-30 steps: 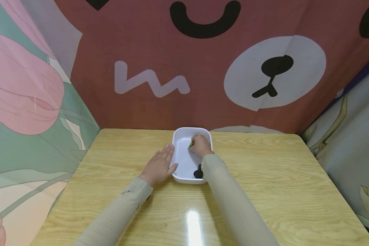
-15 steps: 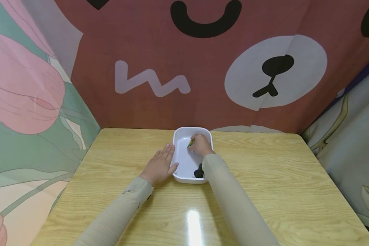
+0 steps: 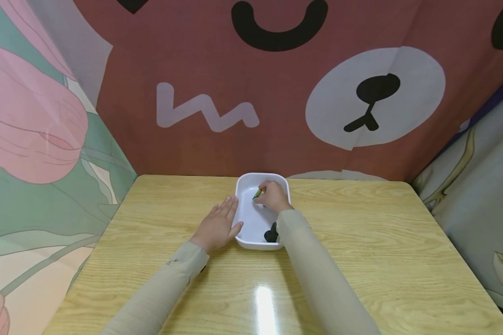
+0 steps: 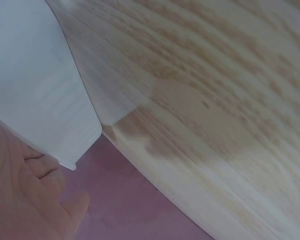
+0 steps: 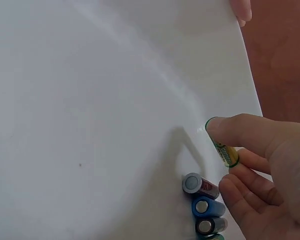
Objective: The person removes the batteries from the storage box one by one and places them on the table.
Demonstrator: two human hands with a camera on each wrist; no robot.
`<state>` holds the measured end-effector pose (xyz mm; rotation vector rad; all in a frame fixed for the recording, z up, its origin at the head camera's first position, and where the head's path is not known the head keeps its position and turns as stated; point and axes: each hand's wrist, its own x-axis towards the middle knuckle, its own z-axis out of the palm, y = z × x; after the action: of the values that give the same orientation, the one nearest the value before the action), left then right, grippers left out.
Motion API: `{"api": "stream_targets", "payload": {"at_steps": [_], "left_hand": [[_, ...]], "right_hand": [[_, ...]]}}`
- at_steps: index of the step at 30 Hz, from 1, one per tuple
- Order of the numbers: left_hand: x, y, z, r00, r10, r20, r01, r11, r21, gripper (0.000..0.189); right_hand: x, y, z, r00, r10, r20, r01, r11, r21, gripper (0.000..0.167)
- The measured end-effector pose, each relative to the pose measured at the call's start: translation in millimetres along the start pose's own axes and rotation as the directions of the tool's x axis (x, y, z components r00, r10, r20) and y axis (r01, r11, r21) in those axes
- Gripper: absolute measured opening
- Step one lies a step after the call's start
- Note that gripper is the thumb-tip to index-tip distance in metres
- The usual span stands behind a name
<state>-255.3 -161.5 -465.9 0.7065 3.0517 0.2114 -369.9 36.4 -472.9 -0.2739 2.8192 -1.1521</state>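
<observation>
A white tray (image 3: 251,223) stands on the table. My left hand (image 3: 217,225) rests along its left rim, fingers straight; the left wrist view shows that hand (image 4: 35,185) against the tray's outer wall (image 4: 45,85). Inside the tray, my right hand (image 3: 273,197) pinches a yellow and green battery (image 3: 257,193) between thumb and fingers. Closer up, the right wrist view shows this battery (image 5: 226,152) held tilted by the right hand (image 5: 270,170). Just beside it lie a red and silver battery (image 5: 200,185), a blue battery (image 5: 208,206) and a dark battery (image 5: 211,225) in a row, with a green edge below.
A black object (image 3: 271,234) of unclear kind lies at the tray's near right corner, partly behind the right sleeve (image 3: 318,265). The wooden table (image 3: 381,242) meets a printed cloth (image 3: 193,153) at the back. More printed cloth hangs left and right.
The right hand has shifted slightly to the left with the battery, and more of the battery shows past the fingers. The left hand and the tray have stayed in place.
</observation>
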Motion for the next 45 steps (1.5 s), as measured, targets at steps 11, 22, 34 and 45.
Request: {"api": "stream_targets", "payload": {"at_steps": [11, 22, 34, 45], "left_hand": [[0.4, -1.3, 1.2, 1.000, -0.008, 0.026, 0.008, 1.000, 0.012, 0.073], [0.9, -1.0, 0.9, 0.999, -0.008, 0.033, 0.007, 1.000, 0.019, 0.074], [0.3, -3.1, 3.5, 1.000, -0.007, 0.018, 0.006, 1.000, 0.011, 0.074], [2.6, -4.6, 6.0, 1.000, -0.001, 0.012, 0.001, 1.000, 0.007, 0.073]], "right_hand": [[-0.3, -1.2, -0.8, 1.000, -0.004, -0.002, 0.004, 1.000, 0.022, 0.045], [-2.6, -4.1, -2.2, 1.000, -0.012, 0.015, 0.011, 0.999, 0.035, 0.046], [-2.8, -2.5, -4.2, 1.000, -0.005, 0.013, 0.004, 0.999, 0.043, 0.044], [-2.1, -1.7, -12.7, 0.999, -0.042, 0.012, 0.041, 0.997, 0.062, 0.046]]}}
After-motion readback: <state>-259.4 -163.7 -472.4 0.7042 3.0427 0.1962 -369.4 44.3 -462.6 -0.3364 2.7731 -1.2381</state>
